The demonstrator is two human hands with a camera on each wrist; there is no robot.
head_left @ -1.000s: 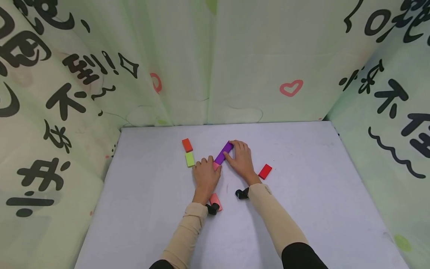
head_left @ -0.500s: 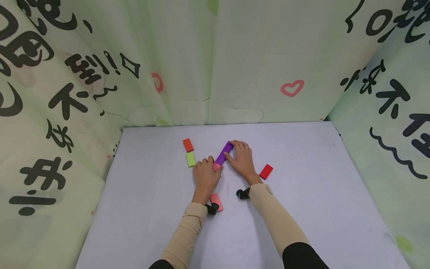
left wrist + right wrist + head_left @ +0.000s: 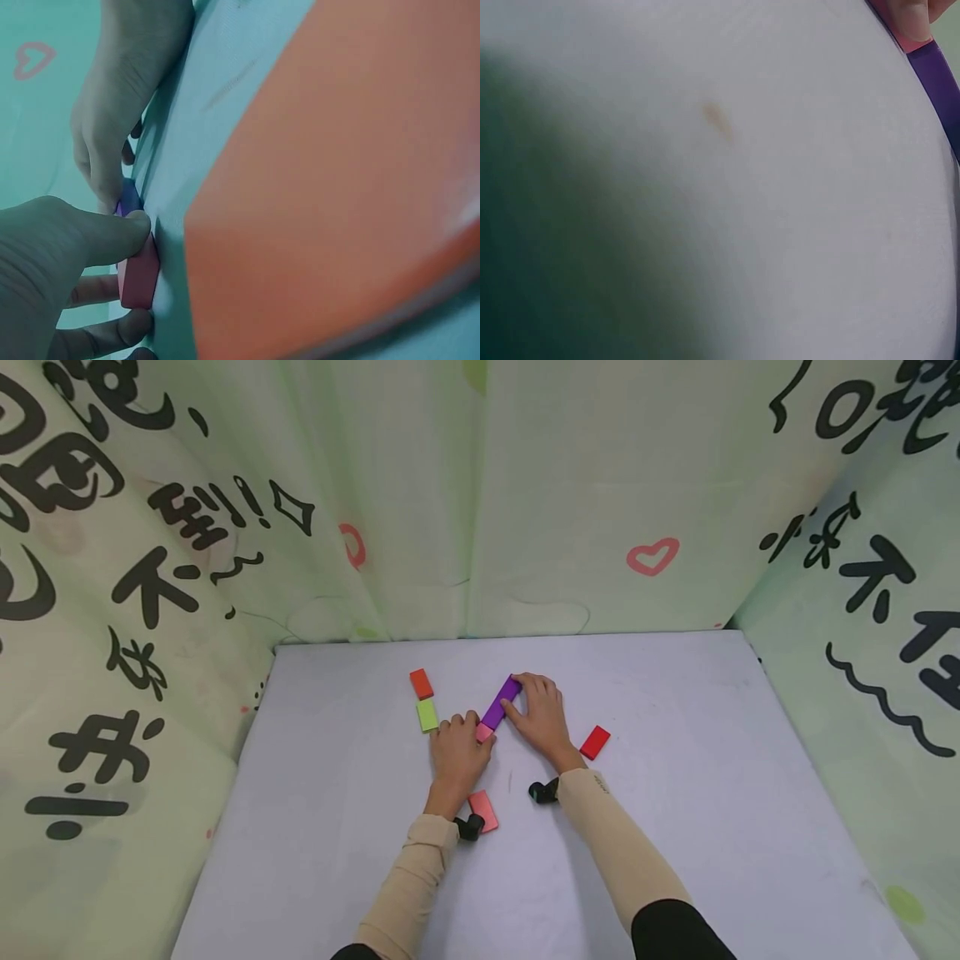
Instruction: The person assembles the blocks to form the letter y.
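Note:
Near the middle of the table, a purple block (image 3: 500, 702) lies slanted, with a pink block (image 3: 485, 732) end to end at its lower left. My left hand (image 3: 457, 750) pinches the pink block; in the left wrist view its thumb (image 3: 124, 234) is on one side and fingers on the other. My right hand (image 3: 542, 717) grips the purple block, fingers at the far end and thumb along its near side. The right wrist view catches only a corner of this, where the purple block (image 3: 936, 82) meets the pink one beside a fingertip.
An orange block (image 3: 422, 683) and a lime-green block (image 3: 427, 715) lie end to end left of the hands. A red block (image 3: 595, 742) lies right of the right wrist. Another pink block (image 3: 483, 810) sits beside the left wrist. Printed curtains (image 3: 555, 527) surround the white table (image 3: 675, 735).
My left hand has shifted slightly left and toward me, uncovering a little more of the pink block by its wrist. The right hand keeps its grip on the purple block.

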